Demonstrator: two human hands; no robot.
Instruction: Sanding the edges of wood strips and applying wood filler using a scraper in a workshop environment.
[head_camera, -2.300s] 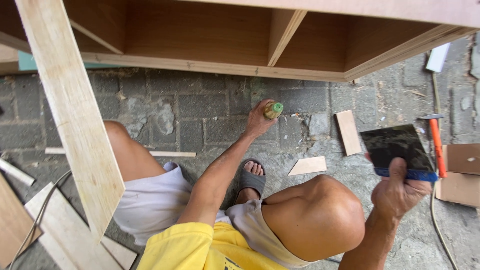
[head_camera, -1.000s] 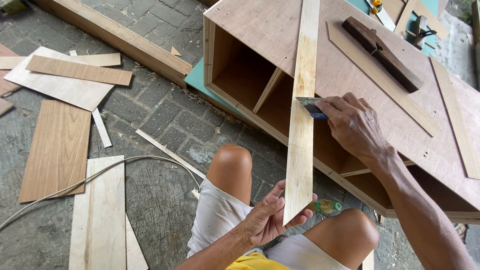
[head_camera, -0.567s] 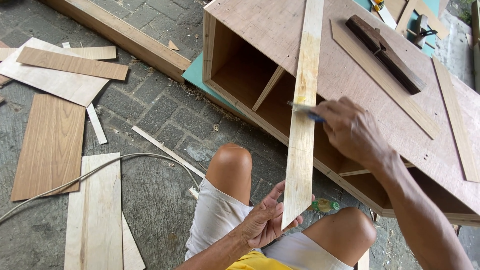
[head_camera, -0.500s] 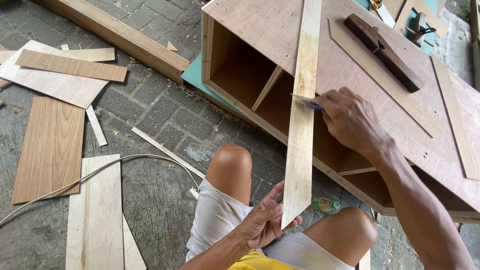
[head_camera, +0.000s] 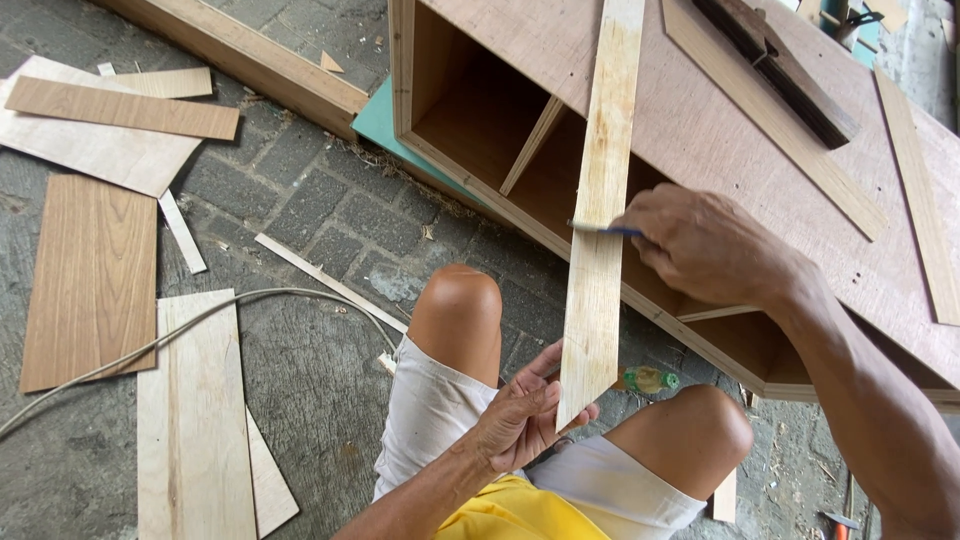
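My left hand (head_camera: 522, 415) grips the near, pointed end of a long pale plywood strip (head_camera: 601, 190). The strip slants up from my lap and rests on a wooden cabinet (head_camera: 700, 130) lying on its side. My right hand (head_camera: 700, 245) holds a flat scraper with a blue handle (head_camera: 603, 229), its thin edge pressed across the strip at about mid-length. A small glue bottle with a green cap (head_camera: 648, 379) lies on the paving between my knees, below the strip.
A dark wooden hand plane (head_camera: 780, 65) and thin veneer strips (head_camera: 770, 115) lie on the cabinet top. Plywood and veneer offcuts (head_camera: 90, 270) litter the brick paving at left, with a pale cable (head_camera: 200, 325) running across them. A timber beam (head_camera: 250, 65) lies behind.
In the oldest frame my left hand held the glue bottle on the ground and my right held the scraper up. Since then the scraper has been drawn down the strip toward me.
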